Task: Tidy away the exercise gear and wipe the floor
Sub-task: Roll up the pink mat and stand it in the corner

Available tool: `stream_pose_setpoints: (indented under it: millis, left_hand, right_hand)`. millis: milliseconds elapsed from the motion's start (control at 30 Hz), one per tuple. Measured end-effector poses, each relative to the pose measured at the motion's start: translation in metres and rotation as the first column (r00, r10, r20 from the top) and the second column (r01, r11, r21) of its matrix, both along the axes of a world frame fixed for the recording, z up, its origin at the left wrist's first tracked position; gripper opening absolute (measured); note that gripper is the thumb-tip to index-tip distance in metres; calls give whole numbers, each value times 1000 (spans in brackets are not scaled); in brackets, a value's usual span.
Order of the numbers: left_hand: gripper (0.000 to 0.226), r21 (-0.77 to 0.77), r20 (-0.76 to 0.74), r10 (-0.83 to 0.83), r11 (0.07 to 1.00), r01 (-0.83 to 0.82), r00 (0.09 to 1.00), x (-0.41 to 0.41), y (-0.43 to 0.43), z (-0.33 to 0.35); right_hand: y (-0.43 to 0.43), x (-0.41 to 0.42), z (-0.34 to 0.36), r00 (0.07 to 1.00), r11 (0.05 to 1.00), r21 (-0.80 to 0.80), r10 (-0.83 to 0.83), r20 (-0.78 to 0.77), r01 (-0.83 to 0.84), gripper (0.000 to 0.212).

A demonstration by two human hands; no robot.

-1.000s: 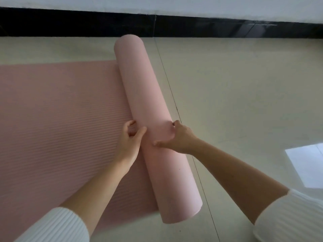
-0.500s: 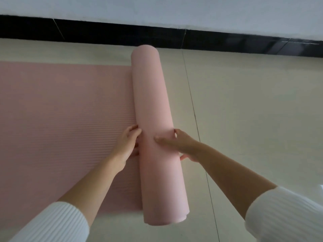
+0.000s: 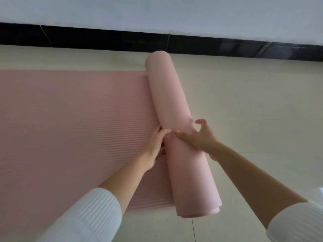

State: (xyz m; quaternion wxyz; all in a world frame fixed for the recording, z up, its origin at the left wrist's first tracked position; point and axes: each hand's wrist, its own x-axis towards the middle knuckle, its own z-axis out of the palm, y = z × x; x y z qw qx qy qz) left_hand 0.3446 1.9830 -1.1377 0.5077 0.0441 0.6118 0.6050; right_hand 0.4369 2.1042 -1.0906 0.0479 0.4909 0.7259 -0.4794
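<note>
Nearest me were the person's white ribbed sleeves, pushed back off bare forearms that reached out and met over a pink exercise mat. The roll began close by, its layered end showing, and ran away from the person as one long cylinder, leaning slightly left as it went toward the wall. Both hands were on it about midway along. The left hand sat on the roll's left flank, in the crease where it met the flat stretch, thumb over the curve and fingers tucked in below, gripping it. The right hand lay across the top from the other side, thumb reaching over to meet the left one, fingers curved down round the right flank with one finger lifted clear, so it too was holding the roll. What mattered, to my eye, was that the unrolled mat lay wholly to the left of the hands, square to the roll's long axis. The next push would have to go leftward and evenly, or the ends might telescope. Neither hand looked nearer than the other. Much of the mat lay flat, running off to the left, so I judged the tidying partway and the wiping not begun. Beyond stretched the pale floor, a black skirting and the white wall.
</note>
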Motion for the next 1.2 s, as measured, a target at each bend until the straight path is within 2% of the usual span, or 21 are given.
stream_pose_setpoints:
  millis: [100,200,267,333,400,500,567,667,700,767,833,900,967,1100,1200]
  left_hand:
    - [31,-9,-15,-56,998,56,998,11,20,-3]
    - [34,-107,-129,-112,989,98,985,6,18,-9]
    - [34,-205,-196,-126,975,85,973,-3,6,-14]
    - [25,-240,-274,-82,971,15,958,-11,-9,-21]
    - [18,-254,-338,47,957,-139,940,-19,-25,-27]
    - [8,-274,-339,184,919,-285,922,-28,-50,-22]
    - [12,-267,-283,168,932,-246,944,-32,-64,-11]
    - [18,-290,-266,47,949,-126,963,-36,-85,10]
    - [16,-303,-276,28,946,-115,961,-38,-91,14]
    - [21,-308,-295,27,944,-122,955,-42,-99,18]
    - [33,-296,-284,32,948,-120,958,-44,-103,25]
    - [44,-322,-268,11,941,-100,963,-49,-106,28]
    - [52,-362,-242,-14,929,-77,970,-57,-115,27]
    - [54,-430,-266,-93,902,-32,959,-68,-134,17]
    - [44,-366,-350,-24,924,-113,936,-77,-146,5]
  right_hand:
    - [13,13,-6,1000,996,85,-19,-1,19,80]
    - [12,14,-10,999,995,100,-10,-30,13,54]
    - [9,8,-8,996,994,105,36,-83,-28,27]
    - [5,-3,-6,986,984,148,120,-117,-102,15]
    - [-2,-16,-5,965,960,192,231,-123,-205,19]
    - [-14,-33,-11,938,953,129,293,-185,-273,47]
    - [-28,-40,-16,934,937,184,325,-151,-296,64]
    - [-49,-44,-20,946,911,269,324,-2,-312,89]
    - [-56,-46,-20,952,920,255,307,7,-298,91]
    - [-69,-51,-18,957,927,253,290,-18,-277,82]
    - [-76,-56,-14,949,930,254,299,-97,-267,59]
    - [-79,-59,-6,935,960,162,261,-241,-227,40]
    - [-79,-62,-4,934,979,38,204,-292,-202,43]
    - [-83,-59,-8,976,975,100,207,-71,-200,68]
    - [-102,-65,-13,968,968,63,247,-47,-244,64]
